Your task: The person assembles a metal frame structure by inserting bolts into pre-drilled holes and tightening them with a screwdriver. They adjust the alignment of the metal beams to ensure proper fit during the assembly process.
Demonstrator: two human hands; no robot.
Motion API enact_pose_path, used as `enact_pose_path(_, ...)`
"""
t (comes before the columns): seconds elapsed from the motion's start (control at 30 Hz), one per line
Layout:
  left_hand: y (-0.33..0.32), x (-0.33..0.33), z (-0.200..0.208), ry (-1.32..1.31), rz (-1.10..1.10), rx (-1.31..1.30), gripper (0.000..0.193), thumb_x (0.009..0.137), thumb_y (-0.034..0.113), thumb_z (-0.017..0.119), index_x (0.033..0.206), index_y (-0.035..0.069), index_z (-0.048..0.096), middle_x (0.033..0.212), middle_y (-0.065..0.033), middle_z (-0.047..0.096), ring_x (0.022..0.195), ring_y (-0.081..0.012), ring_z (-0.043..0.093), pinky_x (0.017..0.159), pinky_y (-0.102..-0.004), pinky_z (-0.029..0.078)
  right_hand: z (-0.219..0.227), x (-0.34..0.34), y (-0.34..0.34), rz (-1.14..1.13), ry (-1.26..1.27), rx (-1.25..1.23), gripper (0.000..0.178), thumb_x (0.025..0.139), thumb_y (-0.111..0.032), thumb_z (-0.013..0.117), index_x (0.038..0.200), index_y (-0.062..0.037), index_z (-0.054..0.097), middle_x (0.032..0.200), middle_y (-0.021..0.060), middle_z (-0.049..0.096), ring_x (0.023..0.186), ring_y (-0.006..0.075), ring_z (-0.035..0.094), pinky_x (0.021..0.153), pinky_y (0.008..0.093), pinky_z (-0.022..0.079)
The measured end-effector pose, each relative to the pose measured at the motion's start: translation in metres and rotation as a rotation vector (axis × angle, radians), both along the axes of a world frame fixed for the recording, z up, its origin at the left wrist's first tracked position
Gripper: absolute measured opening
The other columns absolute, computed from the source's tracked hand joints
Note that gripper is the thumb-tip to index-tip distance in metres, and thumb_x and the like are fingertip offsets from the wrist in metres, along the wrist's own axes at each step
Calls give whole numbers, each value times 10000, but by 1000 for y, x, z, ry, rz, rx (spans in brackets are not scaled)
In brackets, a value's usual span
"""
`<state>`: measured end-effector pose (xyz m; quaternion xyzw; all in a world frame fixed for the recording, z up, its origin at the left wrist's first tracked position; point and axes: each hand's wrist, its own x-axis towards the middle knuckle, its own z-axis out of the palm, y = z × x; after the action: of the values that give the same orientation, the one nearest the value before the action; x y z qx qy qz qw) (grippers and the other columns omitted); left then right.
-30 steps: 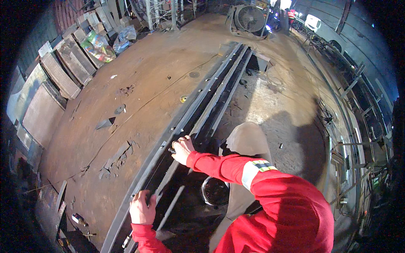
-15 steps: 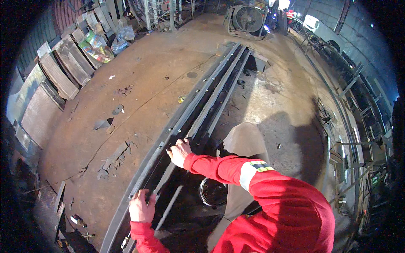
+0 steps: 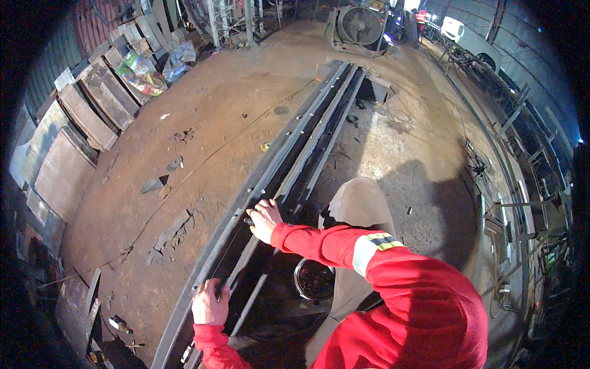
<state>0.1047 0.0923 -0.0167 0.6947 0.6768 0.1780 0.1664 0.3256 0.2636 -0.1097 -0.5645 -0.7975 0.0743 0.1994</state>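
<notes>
A long dark steel beam (image 3: 294, 136) with parallel rails and small bright fasteners along one edge runs away from me across the floor. My left hand (image 3: 210, 305) rests at its near part, fingers curled over the groove; a dark bit shows between thumb and fingers, too hidden to name. Farther up the same beam, my right hand (image 3: 265, 221) is closed, knuckles up. A small dark piece (image 3: 248, 221) sticks out at its fingertips. Both arms are in red sleeves. Beside my knee stands a round container (image 3: 297, 284) with a pale rim and dark contents.
Boards and plates (image 3: 86, 117) lean along the left wall, near plastic bags (image 3: 142, 74). A large drum fan (image 3: 359, 27) stands at the far end. Scraps (image 3: 175, 234) lie on the floor left of the beam. Metal racks (image 3: 522, 203) line the right side.
A small dark piece now shows at my right fingertips. Both hands remain at about the same places along the beam; the whole view has shifted slightly.
</notes>
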Motion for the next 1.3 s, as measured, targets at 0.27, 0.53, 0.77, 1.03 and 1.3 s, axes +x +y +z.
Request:
enact_pose_path(0.27, -1, 4, 9, -21, -15, -44, 308, 826, 267, 654, 1056, 72, 588, 928, -151, 629, 904, -346, 600, 809, -436, 447, -14, 9, -2, 92, 79, 68, 199, 729, -259, 685, 825, -86, 663, 877, 92, 665, 979, 240, 581, 972, 437, 309)
enact_pose_path(0.53, -3, 5, 13, -9, -5, -54, 316, 831, 281, 653, 1059, 73, 588, 933, -154, 629, 907, -347, 600, 813, -438, 446, -3, -1, 8, -207, 220, -339, 208, 732, -268, 722, 754, -66, 677, 750, 140, 682, 758, 307, 657, 956, 446, 377)
enact_pose_path(0.77, -2, -5, 2, 7, -29, -33, 313, 826, 275, 654, 1036, 51, 592, 862, -177, 625, 809, -348, 616, 723, -434, 480, -11, -3, 0, -12, -111, -114, 283, 849, -356, 585, 922, -92, 656, 891, 119, 670, 1007, 301, 564, 1000, 520, 289)
enact_pose_path(1.03, -2, -3, 0, 4, -34, -36, 317, 818, 263, 660, 1038, 46, 589, 882, -190, 631, 806, -359, 617, 716, -441, 484, -7, -4, -6, -61, -95, -169, 229, 808, -307, 631, 857, -84, 657, 938, 106, 665, 1038, 294, 550, 978, 488, 332)
enact_pose_path(1.3, -1, -3, 4, 6, -51, -50, 317, 820, 248, 658, 1053, 46, 586, 926, -194, 638, 842, -375, 618, 732, -448, 483, -7, 1, 0, -116, 12, -195, 227, 741, -233, 685, 854, -45, 627, 920, 179, 641, 989, 321, 584, 906, 433, 406)
